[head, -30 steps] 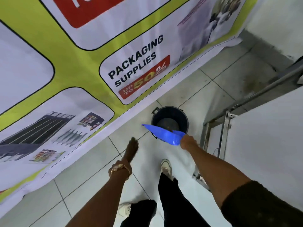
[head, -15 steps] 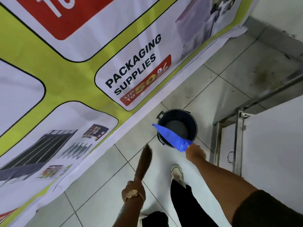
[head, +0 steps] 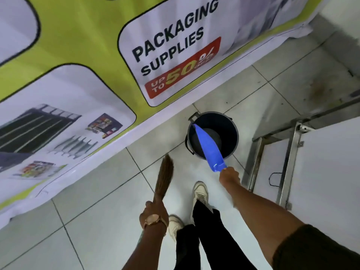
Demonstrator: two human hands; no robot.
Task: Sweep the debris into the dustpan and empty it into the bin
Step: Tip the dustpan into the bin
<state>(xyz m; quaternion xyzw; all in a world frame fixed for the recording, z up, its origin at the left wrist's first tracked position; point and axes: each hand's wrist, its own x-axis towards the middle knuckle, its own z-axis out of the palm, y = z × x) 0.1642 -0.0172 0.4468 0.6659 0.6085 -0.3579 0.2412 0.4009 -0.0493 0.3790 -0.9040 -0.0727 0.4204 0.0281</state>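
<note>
A dark round bin (head: 229,131) stands on the tiled floor ahead of my feet. My right hand (head: 228,176) grips the handle of a blue dustpan (head: 209,148), which is tipped with its front edge down inside the bin's mouth. My left hand (head: 154,213), with a watch on the wrist, holds a short brown straw broom (head: 165,174) pointing up and forward, left of the bin and apart from it. I cannot make out any debris in the dustpan or the bin.
A large printed banner (head: 97,61) with "PACKAGING SUPPLIES" covers the floor to the left, its edge close to the bin. A white panel on a metal frame (head: 292,152) stands at the right. My legs and white shoes (head: 200,191) are below the bin.
The dustpan has tipped further, its front edge now deep in the bin. My left hand has drawn back toward me, showing more of the broom. The view moved closer to the bin.
</note>
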